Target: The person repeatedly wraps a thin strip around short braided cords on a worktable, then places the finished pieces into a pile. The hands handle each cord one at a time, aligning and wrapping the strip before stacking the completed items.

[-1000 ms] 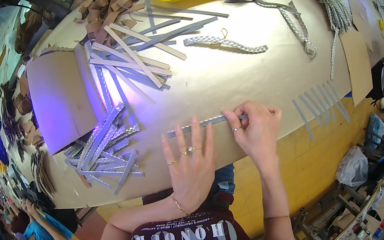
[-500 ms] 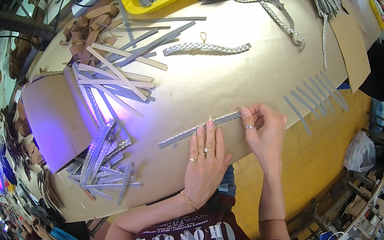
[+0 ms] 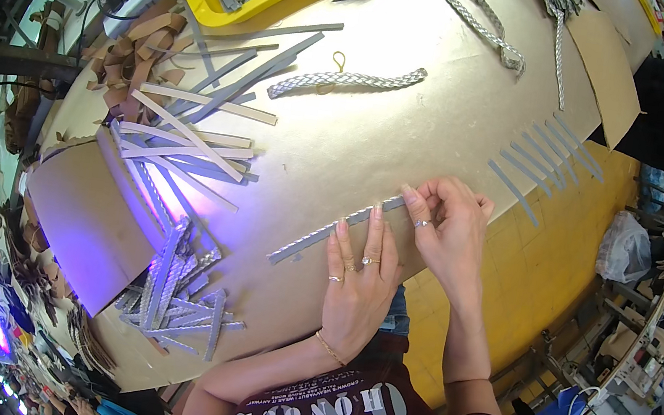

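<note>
Left hand (image 3: 357, 283) now flat and open, pressing down on the braided silver strip (image 3: 328, 232) lying across the gold worktop (image 3: 411, 125). Right hand (image 3: 448, 224) slid along to pinch the strip's far end, maybe folding it, hard to tell

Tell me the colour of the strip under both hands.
Silver-grey strip, braided-looking texture, seen in the head view.

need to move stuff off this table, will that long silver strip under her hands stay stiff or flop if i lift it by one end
Probably floppy: the silver strip is long, thin and lies flat on the table, pinned by the left hand and right hand. Likely very light. The braided cord nearby already curves, so that would sag too.
</note>
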